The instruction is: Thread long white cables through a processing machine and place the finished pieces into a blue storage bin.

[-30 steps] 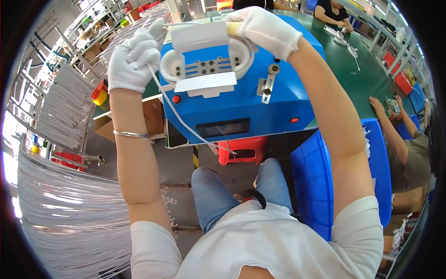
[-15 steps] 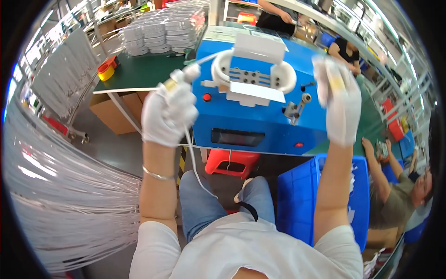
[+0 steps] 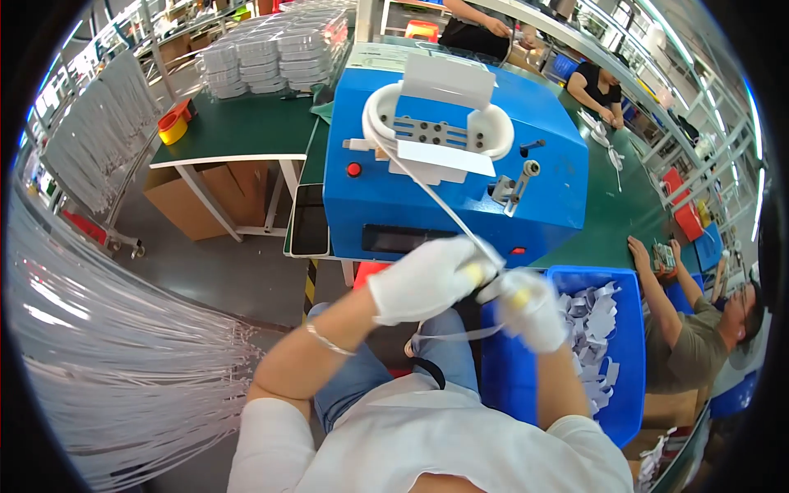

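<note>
Inspector A: The largest item was the blue machine (image 3: 460, 172), taken here as the reference. It stood on the green bench (image 3: 238, 131), which ran on to the machine's left. What lay beside it?

Inspector B: Below and to the right of the machine sat a blue bin (image 3: 612, 361) holding white paper tags (image 3: 588, 316). On the bench beyond the machine's upper left corner were stacks of clear trays (image 3: 263, 49). A brown carton (image 3: 193, 197) sat under the bench, left of the machine.

Inspector A: And on the machine itself?

Inspector B: A white oval winding fixture (image 3: 436, 127) sat on its top face. A white cable (image 3: 427, 189) ran from that fixture down across the machine's front to the hands.

Inspector A: The hands?

Inspector B: Both were gloved in white, just below the machine's front edge. The left hand (image 3: 427, 279) was closed around the cable. The right hand (image 3: 526, 308), just beside it and over the bin's near corner, was pinched on the same cable, a loop of which hung beneath the two hands.
</note>
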A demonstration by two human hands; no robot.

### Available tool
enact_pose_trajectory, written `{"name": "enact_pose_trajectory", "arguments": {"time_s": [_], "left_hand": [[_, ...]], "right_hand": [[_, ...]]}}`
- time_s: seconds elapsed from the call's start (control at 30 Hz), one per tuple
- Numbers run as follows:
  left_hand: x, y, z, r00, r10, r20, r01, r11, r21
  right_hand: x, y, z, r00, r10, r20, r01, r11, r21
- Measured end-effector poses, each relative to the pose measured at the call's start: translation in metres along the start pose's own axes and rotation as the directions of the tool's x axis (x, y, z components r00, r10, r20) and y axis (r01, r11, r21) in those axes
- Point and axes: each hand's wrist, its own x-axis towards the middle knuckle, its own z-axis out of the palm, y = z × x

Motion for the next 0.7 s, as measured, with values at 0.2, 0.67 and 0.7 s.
{"name": "enact_pose_trajectory", "arguments": {"time_s": [0.2,0.67,0.7], "left_hand": [[-0.011,0.076,-0.084,0.991,-0.048,0.121,0.022,0.977,0.211],[0.136,0.084,-0.159,0.903,0.388,0.183,-0.399,0.601,0.692],[0.141,0.076,-0.17,0.9,0.373,0.224,-0.385,0.443,0.81]], "right_hand": [[0.034,-0.058,-0.107,0.862,-0.417,-0.288,0.159,0.762,-0.628],[0.231,-0.185,-0.046,0.519,-0.809,0.276,0.614,0.127,-0.779],[0.245,-0.189,-0.041,0.527,-0.748,0.403,0.675,0.08,-0.734]]}}
